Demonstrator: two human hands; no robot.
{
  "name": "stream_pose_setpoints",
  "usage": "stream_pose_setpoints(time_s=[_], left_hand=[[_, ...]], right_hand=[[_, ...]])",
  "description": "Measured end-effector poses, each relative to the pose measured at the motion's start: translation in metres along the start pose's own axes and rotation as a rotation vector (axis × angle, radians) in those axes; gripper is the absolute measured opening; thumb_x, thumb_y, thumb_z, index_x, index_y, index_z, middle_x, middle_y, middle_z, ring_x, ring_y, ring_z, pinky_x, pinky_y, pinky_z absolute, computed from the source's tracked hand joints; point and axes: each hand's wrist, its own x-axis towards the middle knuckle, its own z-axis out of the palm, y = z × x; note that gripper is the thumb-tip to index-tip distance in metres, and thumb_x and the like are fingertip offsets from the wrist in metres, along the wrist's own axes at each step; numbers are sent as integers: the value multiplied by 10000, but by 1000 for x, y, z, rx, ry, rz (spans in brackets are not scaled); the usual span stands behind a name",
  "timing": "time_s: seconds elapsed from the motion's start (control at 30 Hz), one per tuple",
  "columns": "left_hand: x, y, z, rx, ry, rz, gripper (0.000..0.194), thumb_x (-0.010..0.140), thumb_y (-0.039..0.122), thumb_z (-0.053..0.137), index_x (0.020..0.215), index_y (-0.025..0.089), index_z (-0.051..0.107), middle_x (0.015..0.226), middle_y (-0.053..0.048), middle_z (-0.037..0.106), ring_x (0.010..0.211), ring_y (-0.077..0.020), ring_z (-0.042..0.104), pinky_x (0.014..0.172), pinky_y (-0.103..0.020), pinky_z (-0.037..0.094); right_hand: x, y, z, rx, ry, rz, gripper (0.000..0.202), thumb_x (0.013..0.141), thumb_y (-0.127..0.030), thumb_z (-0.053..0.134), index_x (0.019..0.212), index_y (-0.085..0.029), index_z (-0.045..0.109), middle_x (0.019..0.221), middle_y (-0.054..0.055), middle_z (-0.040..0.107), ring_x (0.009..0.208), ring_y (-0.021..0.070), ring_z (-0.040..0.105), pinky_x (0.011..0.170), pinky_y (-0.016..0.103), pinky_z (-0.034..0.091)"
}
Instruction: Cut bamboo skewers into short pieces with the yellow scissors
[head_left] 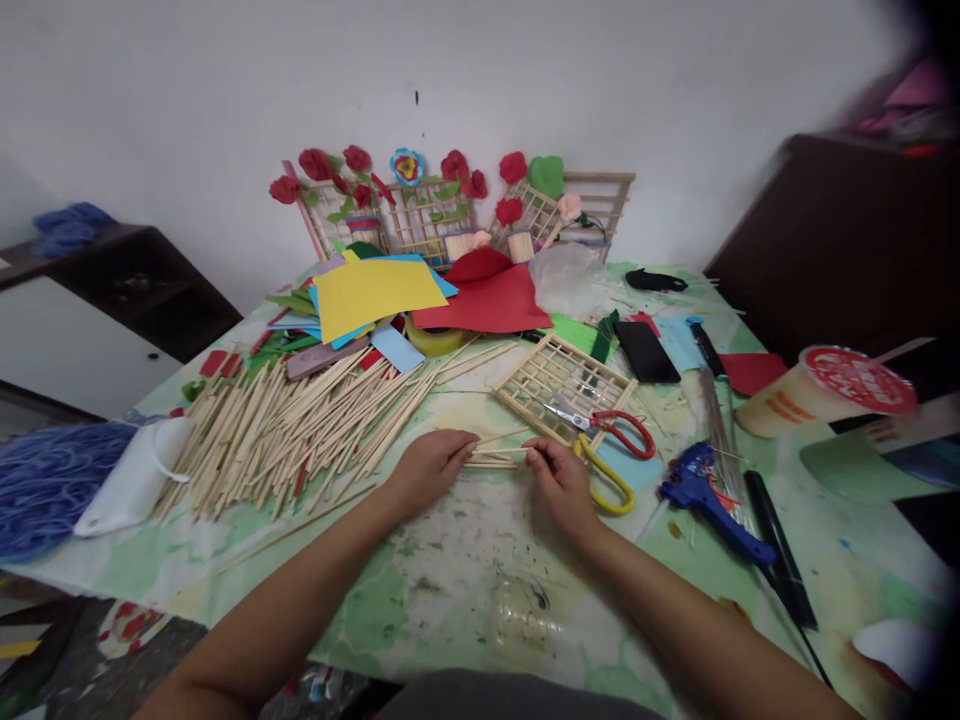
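Observation:
Several short wooden sticks [499,459] span the gap between my two hands at the middle of the table. My left hand [435,468] has its fingers closed on their left ends. At the right ends, my right hand [559,485] pinches a stick between thumb and fingers. Just beyond my right hand lies a wooden stick lattice [555,385], with red-handled scissors [622,432] resting across its corner. Yellow-handled scissors [609,480] lie right beside my right hand. A large pile of loose sticks [300,430] spreads out to the left of my left hand.
A blue glue gun [709,500], a black stick-like object [780,550] and a sealed drink cup [817,395] are at the right. Yellow paper [382,295] and red paper [487,300] lie behind. Lattices with paper flowers [431,215] lean on the wall. Blue yarn [60,485] is far left.

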Motion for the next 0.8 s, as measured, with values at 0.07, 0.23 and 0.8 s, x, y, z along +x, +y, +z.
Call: stream_pose_setpoints(time_s=[0.07, 0.23, 0.8], left_hand=[[-1, 1, -1, -9, -19, 18, 353, 905, 349, 357, 1036, 184, 640, 974, -75, 683, 886, -188, 602, 789, -287, 423], [-1, 7, -3, -139, -23, 3, 309, 886, 350, 408, 972, 188, 657, 883, -68, 683, 816, -178, 596, 740, -275, 414], [-4, 33, 10, -1636, -110, -618, 101, 814, 199, 586, 818, 99, 595, 818, -73, 609, 747, -106, 604, 716, -203, 482]], right_hand=[[-1, 1, 0, 23, 11, 5, 175, 847, -295, 470, 848, -180, 602, 705, 15, 591, 658, 152, 535, 614, 266, 423], [-3, 4, 0, 76, 14, 21, 177, 846, -303, 478, 892, -187, 603, 736, 21, 601, 680, 153, 545, 627, 269, 431], [5, -21, -13, -20, -337, -103, 185, 858, -283, 470, 799, -180, 611, 705, 12, 595, 664, 136, 531, 619, 247, 396]])
